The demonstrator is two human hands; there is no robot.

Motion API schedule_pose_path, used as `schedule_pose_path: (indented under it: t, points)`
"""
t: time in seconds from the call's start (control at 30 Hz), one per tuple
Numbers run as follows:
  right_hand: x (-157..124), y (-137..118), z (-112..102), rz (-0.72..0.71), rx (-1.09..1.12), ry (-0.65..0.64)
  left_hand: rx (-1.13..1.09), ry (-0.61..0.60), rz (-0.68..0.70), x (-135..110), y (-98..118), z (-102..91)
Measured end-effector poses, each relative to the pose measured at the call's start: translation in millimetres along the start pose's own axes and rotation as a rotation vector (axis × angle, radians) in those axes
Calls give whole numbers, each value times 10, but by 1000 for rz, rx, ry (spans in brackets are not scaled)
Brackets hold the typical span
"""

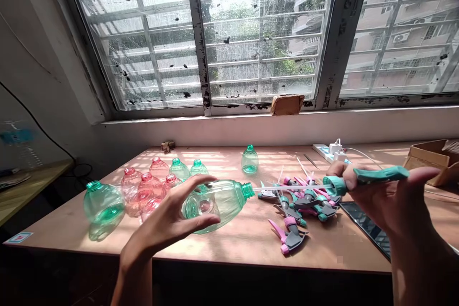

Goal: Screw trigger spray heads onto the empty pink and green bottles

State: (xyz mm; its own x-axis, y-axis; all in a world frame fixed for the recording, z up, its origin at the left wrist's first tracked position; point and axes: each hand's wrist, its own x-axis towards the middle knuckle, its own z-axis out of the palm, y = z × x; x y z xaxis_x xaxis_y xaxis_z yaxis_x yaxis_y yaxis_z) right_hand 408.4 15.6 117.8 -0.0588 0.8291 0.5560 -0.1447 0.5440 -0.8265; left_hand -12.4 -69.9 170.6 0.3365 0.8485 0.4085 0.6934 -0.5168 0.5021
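Observation:
My left hand (179, 215) is wrapped round a clear green plastic bottle (229, 203), tilted on its side with its neck pointing right. My right hand (380, 196) grips a teal spray trigger head (335, 185), its collar facing left. From that collar a thin white dip tube (287, 188) runs left, its tip at the mouth of the bottle; whether it is just inside I cannot tell. Beneath the tube lies a pile of pink, teal and grey spray heads (304, 203), and one pink and grey spray head (289, 236) lies nearer the table edge.
Several pink bottles (148, 184) and green bottles (103, 203) stand on the left of the table. Another green bottle (250, 160) stands farther back. On the right are a dark tablet (369, 229), a power strip (322, 152) and a cardboard box (430, 160). A window sill borders the back.

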Motion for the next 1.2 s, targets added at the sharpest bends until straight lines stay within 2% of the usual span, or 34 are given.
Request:
schedule_pose_path:
  t: [0.1,0.17,0.3,0.5,0.67,0.8,0.87,0.93,1.0,1.03,1.07,1.13,1.2]
  points:
    - [26,13,-50,25,0,-113,-12,18,25,-4,4,-6]
    - [29,54,4,62,19,-171,-16,17,31,-1,18,11]
    - [-26,166,264,54,7,-224,-8,-12,28,22,71,83]
    - [-205,162,741,48,-71,-496,-56,-61,116,44,84,174]
    - [-229,63,886,43,-174,-490,0,-51,173,0,39,170]
    - [-206,25,858,-86,-195,-480,-12,70,319,9,39,235]
    - [-218,29,866,-128,-111,-493,-122,206,383,40,68,308]
    - [-246,38,901,-117,16,-488,-316,358,387,81,105,393]
    - [-277,42,943,-114,75,-425,-507,461,299,112,120,462]
    - [-289,41,956,-135,66,-385,-563,460,217,119,111,482]
    - [-298,37,956,-166,39,-350,-584,418,110,117,90,489]
    - [-305,23,917,-221,-41,-327,-504,243,-129,88,25,463]
    - [-303,6,839,-211,-101,-401,-343,47,-287,40,-35,401]
